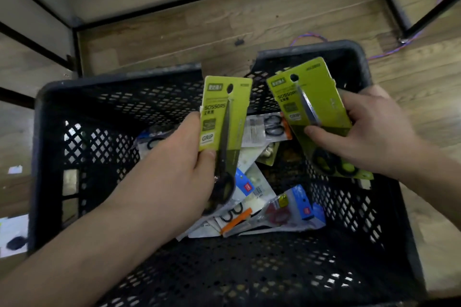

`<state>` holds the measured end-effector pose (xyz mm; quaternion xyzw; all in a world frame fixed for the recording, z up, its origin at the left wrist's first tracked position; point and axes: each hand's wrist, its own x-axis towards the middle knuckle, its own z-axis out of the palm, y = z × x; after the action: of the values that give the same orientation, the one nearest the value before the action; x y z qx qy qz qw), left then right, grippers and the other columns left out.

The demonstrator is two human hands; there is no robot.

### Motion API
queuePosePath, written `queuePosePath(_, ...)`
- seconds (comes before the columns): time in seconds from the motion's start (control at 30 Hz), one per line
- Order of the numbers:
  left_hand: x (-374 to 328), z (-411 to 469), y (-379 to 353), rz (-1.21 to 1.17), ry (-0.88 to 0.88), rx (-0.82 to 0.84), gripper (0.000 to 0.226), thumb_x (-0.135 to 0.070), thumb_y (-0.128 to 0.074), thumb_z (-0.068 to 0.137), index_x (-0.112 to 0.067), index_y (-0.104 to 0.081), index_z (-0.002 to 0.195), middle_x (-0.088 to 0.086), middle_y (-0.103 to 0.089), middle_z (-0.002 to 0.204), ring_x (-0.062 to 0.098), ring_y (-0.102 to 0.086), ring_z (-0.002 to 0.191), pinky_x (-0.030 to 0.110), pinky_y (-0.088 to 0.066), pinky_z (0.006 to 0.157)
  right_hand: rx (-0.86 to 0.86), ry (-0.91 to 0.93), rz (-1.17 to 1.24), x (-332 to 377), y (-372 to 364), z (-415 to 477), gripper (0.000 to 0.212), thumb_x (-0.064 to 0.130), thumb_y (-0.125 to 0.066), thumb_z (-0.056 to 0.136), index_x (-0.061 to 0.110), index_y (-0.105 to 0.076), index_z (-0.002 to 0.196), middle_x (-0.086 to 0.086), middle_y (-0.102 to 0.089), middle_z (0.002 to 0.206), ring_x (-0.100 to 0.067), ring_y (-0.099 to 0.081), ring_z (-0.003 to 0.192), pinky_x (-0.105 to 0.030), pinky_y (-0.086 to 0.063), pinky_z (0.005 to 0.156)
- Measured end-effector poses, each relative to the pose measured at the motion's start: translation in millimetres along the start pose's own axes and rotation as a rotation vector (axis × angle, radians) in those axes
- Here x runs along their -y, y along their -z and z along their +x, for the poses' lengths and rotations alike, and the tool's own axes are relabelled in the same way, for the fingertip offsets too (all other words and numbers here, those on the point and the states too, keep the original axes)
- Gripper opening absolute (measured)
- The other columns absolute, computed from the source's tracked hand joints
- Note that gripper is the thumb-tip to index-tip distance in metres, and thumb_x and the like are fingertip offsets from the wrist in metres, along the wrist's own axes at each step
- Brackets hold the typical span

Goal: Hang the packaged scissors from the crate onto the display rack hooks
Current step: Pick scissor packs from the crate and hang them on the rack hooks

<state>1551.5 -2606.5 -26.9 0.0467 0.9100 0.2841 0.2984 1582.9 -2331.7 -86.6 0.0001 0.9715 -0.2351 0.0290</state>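
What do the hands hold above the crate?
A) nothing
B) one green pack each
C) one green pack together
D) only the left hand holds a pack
B: the left hand grips a green pack and the right hand grips a second green pack, over the crate.

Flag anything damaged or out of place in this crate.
The far rim of the crate looks split: its left and right stretches do not line up, with a gap between them. The packets on its floor lie jumbled, overlapping.

We see a wood-plank floor (pixel 174 40) bearing the black mesh crate (pixel 99 97), a black metal frame (pixel 395 7), a purple cable (pixel 385 52) and, at the blurred left edge, perhaps white packets (pixel 12 234).
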Motion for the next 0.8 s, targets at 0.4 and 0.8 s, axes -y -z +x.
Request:
queuePosePath(0.4,16,-42,-1,-0.519,0.13,0.06,0.015,-0.027,-0.047,0.104,-0.028,-0.059,0.113,0.009,-0.069,0.107,0.03,-0.065,0.094,0.048,-0.054,0.081,0.014,-0.131,-0.148,9,-8,2,0.054,0.06,-0.052,0.081,0.015,-0.074,0.103,-0.004,-0.058,0.069,-0.036,-0.053,0.082,-0.035,-0.041,0.069)
queuePosePath(0.8,4,-178,129,-0.885,0.374,0.008,0.012,-0.037,-0.056,0.103,-0.042,-0.067,0.107,-0.003,-0.071,0.102,0.025,-0.067,0.095,0.059,-0.053,0.098,0.288,-0.456,0.415,234,176,-55,0.013,0.033,-0.078,0.088,0.023,-0.076,0.095,0.009,-0.075,0.077,0.003,-0.065,0.063,-0.014,-0.049,0.057)
